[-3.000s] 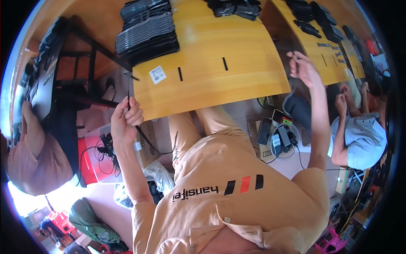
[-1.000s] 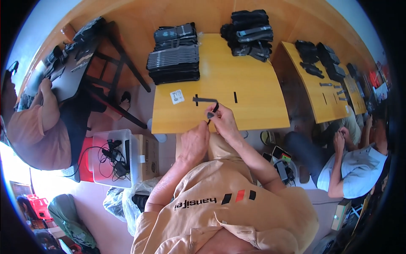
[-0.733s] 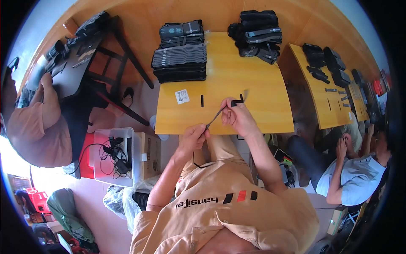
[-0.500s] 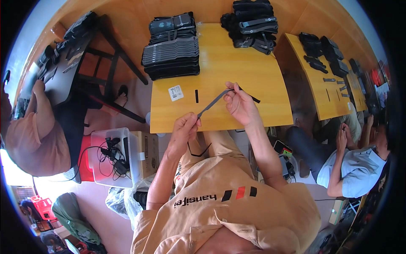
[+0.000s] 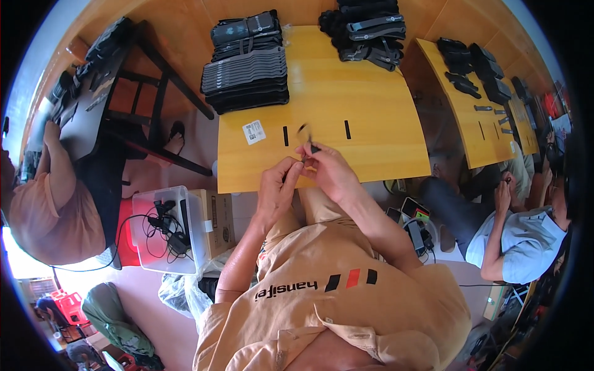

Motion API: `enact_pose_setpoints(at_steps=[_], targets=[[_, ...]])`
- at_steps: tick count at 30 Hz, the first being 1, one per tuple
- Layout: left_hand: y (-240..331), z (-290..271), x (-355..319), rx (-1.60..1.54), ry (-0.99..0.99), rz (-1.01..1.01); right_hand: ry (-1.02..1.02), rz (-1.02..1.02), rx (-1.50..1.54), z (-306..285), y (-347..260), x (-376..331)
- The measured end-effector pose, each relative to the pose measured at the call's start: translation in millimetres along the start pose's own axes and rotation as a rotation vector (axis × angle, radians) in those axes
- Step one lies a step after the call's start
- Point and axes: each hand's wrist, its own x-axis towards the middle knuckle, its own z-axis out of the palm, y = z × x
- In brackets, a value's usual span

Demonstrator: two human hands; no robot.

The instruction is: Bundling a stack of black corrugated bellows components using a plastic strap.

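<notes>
My left hand and my right hand meet at the near edge of the yellow wooden table. Both pinch a thin black cable, which curls into a small loop just above my fingers. Two short black strips lie flat on the table on either side of the loop. A small white label lies to their left.
A stack of flat black packs and a pile of black items sit at the table's far side. A clear bin with cables stands on the floor at left. People sit at the left and right.
My hands pulled the cable out straight between them, then came back together at the table's near edge. The cable is now bunched into a small loop.
</notes>
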Motion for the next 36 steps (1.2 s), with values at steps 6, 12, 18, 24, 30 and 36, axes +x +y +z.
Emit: enact_pose_setpoints(at_steps=[6,12,18,24,30,36], targets=[[1,-16,-6,-0.265,-0.097,-0.223,0.003,-0.145,-0.029,8,-25,5],[-10,-38,-12,-0.416,-0.106,-0.308,0.041,-0.294,-0.233,15,-44,21],[-15,-53,-17,-0.447,-0.027,-0.277,0.025,-0.378,-0.443,34,-65,47],[-23,-67,1,-0.437,0.071,-0.21,-0.054,-0.452,-0.642,69,-93,75],[-43,-74,40,-0.559,0.22,-0.312,-0.132,-0.423,-1.02,105,-109,141],[-66,-71,86,-0.72,0.325,-0.306,-0.139,-0.603,-1.325,117,-121,228]])
